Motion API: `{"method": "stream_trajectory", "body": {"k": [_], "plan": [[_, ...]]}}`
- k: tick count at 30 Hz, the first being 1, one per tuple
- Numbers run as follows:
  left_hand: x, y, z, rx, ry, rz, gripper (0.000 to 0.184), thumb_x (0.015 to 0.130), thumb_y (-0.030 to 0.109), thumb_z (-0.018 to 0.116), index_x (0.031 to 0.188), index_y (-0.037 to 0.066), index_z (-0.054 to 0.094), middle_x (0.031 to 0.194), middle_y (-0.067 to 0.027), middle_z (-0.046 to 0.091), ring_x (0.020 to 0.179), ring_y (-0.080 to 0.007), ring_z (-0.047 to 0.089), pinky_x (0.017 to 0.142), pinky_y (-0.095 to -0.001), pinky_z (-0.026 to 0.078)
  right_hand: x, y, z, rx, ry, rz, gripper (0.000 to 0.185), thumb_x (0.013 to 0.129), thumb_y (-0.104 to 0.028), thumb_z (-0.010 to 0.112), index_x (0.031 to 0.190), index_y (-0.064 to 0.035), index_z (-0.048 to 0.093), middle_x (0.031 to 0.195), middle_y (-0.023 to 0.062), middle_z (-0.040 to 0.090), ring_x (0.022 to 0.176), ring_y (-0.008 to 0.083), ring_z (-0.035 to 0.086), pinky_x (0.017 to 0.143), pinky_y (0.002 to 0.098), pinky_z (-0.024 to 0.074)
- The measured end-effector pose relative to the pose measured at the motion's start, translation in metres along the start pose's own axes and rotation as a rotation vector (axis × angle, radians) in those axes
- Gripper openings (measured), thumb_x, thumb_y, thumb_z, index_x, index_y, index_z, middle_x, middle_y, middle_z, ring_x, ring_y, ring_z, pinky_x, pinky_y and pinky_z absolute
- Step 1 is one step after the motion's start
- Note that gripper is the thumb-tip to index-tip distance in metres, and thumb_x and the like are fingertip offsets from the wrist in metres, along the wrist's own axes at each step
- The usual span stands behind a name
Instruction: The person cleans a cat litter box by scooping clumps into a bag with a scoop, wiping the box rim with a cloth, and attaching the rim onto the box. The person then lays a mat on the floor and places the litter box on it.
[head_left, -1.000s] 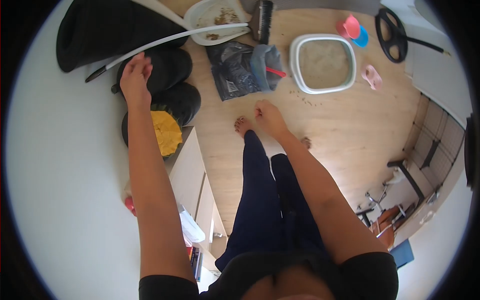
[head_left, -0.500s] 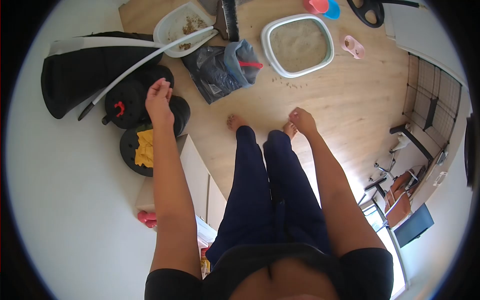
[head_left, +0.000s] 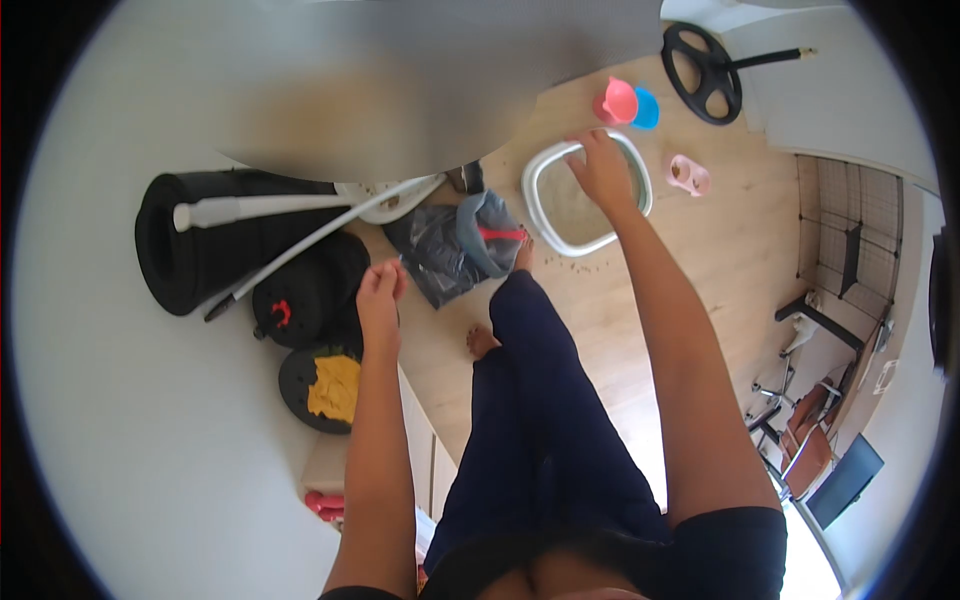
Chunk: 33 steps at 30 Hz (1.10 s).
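My left hand (head_left: 380, 302) is in front of the dark round weights on the left, fingers loosely curled together, with nothing visible in them. Near it lies a grey plastic bag (head_left: 435, 245), its mouth folded back and a red strip inside. Over the white-rimmed litter box (head_left: 538, 205), my right hand (head_left: 604, 172) is held open, thumb apart from the fingers, with nothing in it. The hand hides part of the sand-coloured litter; whether it touches the rim I cannot tell. Behind the box stand a pink cup (head_left: 617, 101) and a blue cup (head_left: 645, 108).
A large blurred grey shape (head_left: 400, 90) covers the upper view. A white pole (head_left: 320, 240) slants across a black roll (head_left: 165, 240). A yellow cloth (head_left: 335, 388) lies on a dark disc. Farther right are a pink double bowl (head_left: 688, 175) and a wire panel (head_left: 860, 215).
One foot has stepped forward beside the bag. My right hand has moved forward from near my foot to over the litter box. The blurred grey shape has entered at the top.
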<state>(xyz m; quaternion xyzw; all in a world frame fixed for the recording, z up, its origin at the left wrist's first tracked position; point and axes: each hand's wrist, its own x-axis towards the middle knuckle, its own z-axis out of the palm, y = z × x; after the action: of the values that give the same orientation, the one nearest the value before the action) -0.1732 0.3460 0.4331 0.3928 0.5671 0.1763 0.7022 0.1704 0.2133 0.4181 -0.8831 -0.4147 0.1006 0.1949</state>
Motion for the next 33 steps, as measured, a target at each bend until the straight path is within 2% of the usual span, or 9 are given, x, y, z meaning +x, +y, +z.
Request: {"method": "stream_trajectory", "body": {"k": [2, 9, 11, 17, 22, 27, 29, 31, 33], "plan": [[0.001, -0.002, 0.001, 0.035, -0.016, -0.034, 0.018, 0.092, 0.021, 0.053, 0.096, 0.005, 0.058, 0.082, 0.0003, 0.057, 0.071, -0.0064, 0.053, 0.067, -0.0191, 0.043, 0.071, -0.001, -0.010, -0.076, 0.130, -0.158, 0.026, 0.075, -0.015, 0.061, 0.100, -0.0128, 0.060, 0.104, 0.0097, 0.055, 0.093, 0.0313, 0.056, 0.076, 0.0433, 0.0478], [0.030, -0.027, 0.011, 0.079, 0.093, -0.150, 0.018, 0.092, 0.023, 0.054, 0.098, 0.006, 0.057, 0.081, 0.0006, 0.057, 0.073, -0.0065, 0.052, 0.070, -0.0211, 0.042, 0.298, 0.017, -0.009, -0.469, 0.171, -0.218, 0.019, 0.081, -0.009, 0.050, 0.097, -0.0111, 0.060, 0.099, 0.0072, 0.057, 0.088, 0.0267, 0.059, 0.072, 0.0379, 0.0518], [0.035, -0.038, 0.021, 0.038, 0.116, -0.193, 0.018, 0.092, 0.023, 0.054, 0.098, 0.006, 0.057, 0.081, 0.0005, 0.058, 0.073, -0.0067, 0.052, 0.070, -0.0214, 0.043, 0.350, 0.029, -0.003, -0.344, 0.087, -0.245, 0.017, 0.081, -0.008, 0.048, 0.095, -0.0055, 0.057, 0.110, 0.0161, 0.053, 0.096, 0.0341, 0.056, 0.079, 0.0438, 0.0476], [0.044, -0.069, 0.069, 0.004, 0.158, -0.320, 0.017, 0.091, 0.020, 0.053, 0.097, 0.005, 0.058, 0.081, -0.0004, 0.058, 0.073, -0.0074, 0.053, 0.070, -0.0216, 0.043, 0.427, 0.038, 0.023, -0.374, -0.033, -0.197, 0.042, 0.081, -0.003, 0.043, 0.122, -0.0109, 0.048, 0.126, 0.0124, 0.048, 0.106, 0.0328, 0.054, 0.084, 0.0438, 0.0476], [0.069, -0.059, 0.102, 0.106, 0.099, -0.309, 0.017, 0.091, 0.016, 0.052, 0.099, 0.002, 0.058, 0.081, -0.0016, 0.058, 0.075, -0.0084, 0.053, 0.070, -0.0219, 0.043, 0.442, 0.044, 0.036, -0.441, -0.124, -0.237, 0.048, 0.081, -0.004, 0.045, 0.128, -0.0117, 0.043, 0.126, 0.0125, 0.048, 0.107, 0.0316, 0.054, 0.084, 0.0445, 0.0478], [0.129, -0.025, 0.130, 0.185, 0.018, -0.077, 0.016, 0.091, 0.013, 0.052, 0.098, -0.001, 0.058, 0.081, -0.0016, 0.057, 0.075, -0.0096, 0.053, 0.072, -0.0226, 0.043, 0.443, 0.052, 0.055, -0.665, 0.028, -0.252, 0.037, 0.082, -0.007, 0.047, 0.118, -0.0128, 0.054, 0.112, 0.0105, 0.054, 0.097, 0.0271, 0.056, 0.080, 0.0446, 0.0467], [0.159, -0.002, 0.144, 0.355, 0.019, 0.097, 0.018, 0.089, 0.016, 0.056, 0.099, 0.000, 0.058, 0.085, -0.0062, 0.058, 0.079, -0.0151, 0.053, 0.073, -0.0272, 0.043, 0.437, 0.058, 0.055, -0.913, 0.087, -0.470, 0.021, 0.082, -0.012, 0.047, 0.096, -0.0151, 0.063, 0.094, 0.0059, 0.056, 0.089, 0.0226, 0.054, 0.074, 0.0412, 0.0433], [0.195, 0.034, 0.164, 0.699, 0.017, 0.431, 0.020, 0.086, 0.012, 0.058, 0.102, 0.001, 0.057, 0.094, -0.0129, 0.057, 0.089, -0.0236, 0.053, 0.078, -0.0325, 0.043, 0.425, 0.061, 0.043, -0.843, 0.184, -0.538, 0.016, 0.082, -0.014, 0.047, 0.087, -0.0162, 0.062, 0.087, 0.0040, 0.056, 0.087, 0.0218, 0.055, 0.073, 0.0393, 0.0416], [0.226, 0.084, 0.187, 0.940, 0.028, 0.663, 0.044, 0.076, 0.008, 0.064, 0.118, 0.006, 0.051, 0.118, -0.0195, 0.045, 0.112, -0.0371, 0.043, 0.092, -0.0402, 0.037, 0.417, 0.063, 0.019, -0.777, 0.288, -0.609, 0.015, 0.081, -0.017, 0.047, 0.078, -0.0173, 0.062, 0.081, 0.0022, 0.056, 0.085, 0.0210, 0.056, 0.072, 0.0373, 0.0400]]}}
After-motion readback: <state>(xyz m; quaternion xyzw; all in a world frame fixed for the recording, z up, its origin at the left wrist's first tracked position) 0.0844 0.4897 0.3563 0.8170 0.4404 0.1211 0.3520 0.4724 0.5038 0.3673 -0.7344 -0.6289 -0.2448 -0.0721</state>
